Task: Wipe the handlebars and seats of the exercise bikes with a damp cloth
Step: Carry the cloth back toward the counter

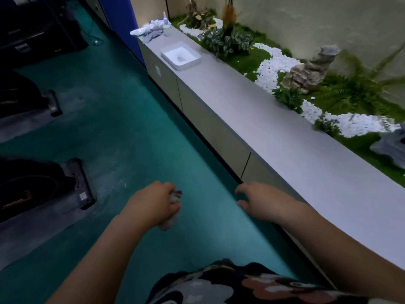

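Observation:
My left hand [153,202] grips a small crumpled grey cloth [175,197] above the green floor. My right hand [258,200] hangs beside it with loosely curled fingers and holds nothing, close to the front edge of the long grey counter [274,132]. Dark bases of two exercise bikes [81,183] [51,102] stand at the left edge. Their handlebars and seats are out of view.
On the far end of the counter sit a white tray [181,55], a heap of pale cloths [151,29] and a spray bottle [166,24]. Behind the counter runs a planter with green plants [225,40], white pebbles and grey rocks [309,69]. Green floor [131,128] lies between bikes and counter.

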`<state>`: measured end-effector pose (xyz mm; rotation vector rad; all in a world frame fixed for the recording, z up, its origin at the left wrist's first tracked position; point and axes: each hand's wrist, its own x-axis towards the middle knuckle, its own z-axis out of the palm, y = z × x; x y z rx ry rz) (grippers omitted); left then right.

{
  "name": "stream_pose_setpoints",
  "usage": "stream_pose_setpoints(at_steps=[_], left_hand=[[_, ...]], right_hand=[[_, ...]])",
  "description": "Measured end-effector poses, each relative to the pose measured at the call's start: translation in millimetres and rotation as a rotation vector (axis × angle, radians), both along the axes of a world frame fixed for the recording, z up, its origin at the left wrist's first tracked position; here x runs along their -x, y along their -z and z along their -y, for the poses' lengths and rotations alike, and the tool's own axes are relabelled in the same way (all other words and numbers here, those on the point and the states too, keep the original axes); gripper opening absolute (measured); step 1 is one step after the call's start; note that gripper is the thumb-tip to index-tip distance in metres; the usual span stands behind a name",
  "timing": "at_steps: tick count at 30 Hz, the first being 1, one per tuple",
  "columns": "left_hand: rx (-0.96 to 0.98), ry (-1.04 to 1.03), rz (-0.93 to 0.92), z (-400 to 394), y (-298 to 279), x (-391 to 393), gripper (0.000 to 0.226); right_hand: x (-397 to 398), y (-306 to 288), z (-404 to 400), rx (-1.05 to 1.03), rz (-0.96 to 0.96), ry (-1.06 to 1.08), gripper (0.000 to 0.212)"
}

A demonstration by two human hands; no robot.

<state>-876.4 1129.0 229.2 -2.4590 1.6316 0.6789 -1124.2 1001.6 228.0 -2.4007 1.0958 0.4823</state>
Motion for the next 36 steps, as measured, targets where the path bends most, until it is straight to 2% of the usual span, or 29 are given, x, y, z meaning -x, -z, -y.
stream_pose_setpoints(at_steps=[4,7,11,15,17,23,30,33,36], left_hand=[[0.129,-0.095,-0.012,44,-9,-47,0.045],[0.150,-0.149,-0.007,70,-3,-91,0.052],[0.091,-0.152,-0.016,120,13,-174,0.051],[-0.003,-0.131,-0.065,176,20,-260,0.046],[0.012,-0.110,-0.053,208,18,-298,0.045],[0.058,-0.061,-0.055,309,14,-386,0.044],[0.012,-0.030,-0.081,432,28,-480,0.041],[0.025,-0.059,-0.080,483,18,-531,0.040],[0.057,-0.077,-0.079,530,7,-582,0.038]], right_hand=[[-57,2,57,-0.048,-0.074,-0.089,0.040],[-118,0,106,-0.030,-0.022,-0.101,0.039],[-211,2,165,0.087,0.052,-0.115,0.039],[-288,11,203,-0.025,-0.022,-0.159,0.039],[-321,9,227,-0.063,-0.019,-0.154,0.038],[-401,-6,316,0.004,0.052,-0.035,0.038],[-503,22,445,-0.091,-0.111,-0.084,0.037],[-557,13,505,-0.045,-0.047,-0.058,0.037],[-608,5,552,0.006,0.114,-0.008,0.037]])
